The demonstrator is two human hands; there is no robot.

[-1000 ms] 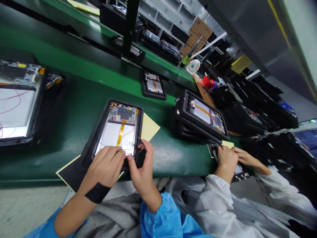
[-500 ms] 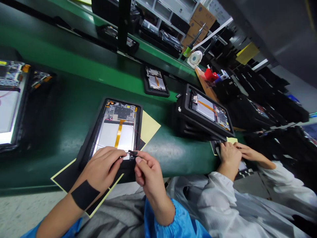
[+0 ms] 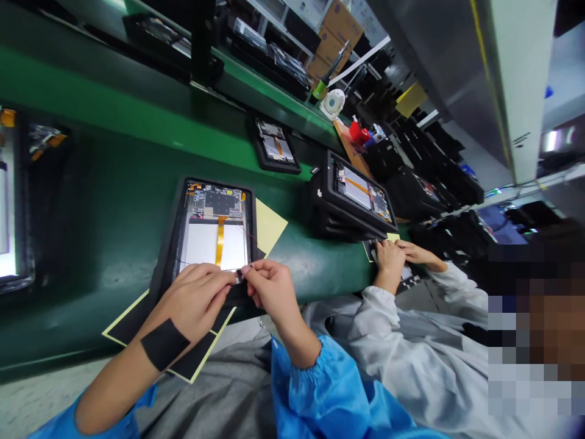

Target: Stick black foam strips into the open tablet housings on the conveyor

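Note:
An opened tablet-like device (image 3: 212,244) lies in a black frame, with a circuit board at its far end and an orange ribbon (image 3: 220,241) down its middle. My left hand (image 3: 196,299) rests over its near edge, fingertips pressed together; what they pinch is too small to make out. Against those fingertips, my right hand (image 3: 272,286) pinches a small black piece (image 3: 239,276) at the device's near edge. A black patch (image 3: 164,344) is stuck on my left wrist. Black sheets with yellow edges (image 3: 192,363) stick out beneath the frame.
Stacked black frames holding another device (image 3: 361,189) stand to the right. A smaller framed device (image 3: 276,145) lies behind. Part of another device (image 3: 11,207) is at far left. A person's hands (image 3: 390,262) work at the right.
The camera view has turned right. My right hand has come in closer to my left fingertips, and the small black piece is now lower against the device's near edge.

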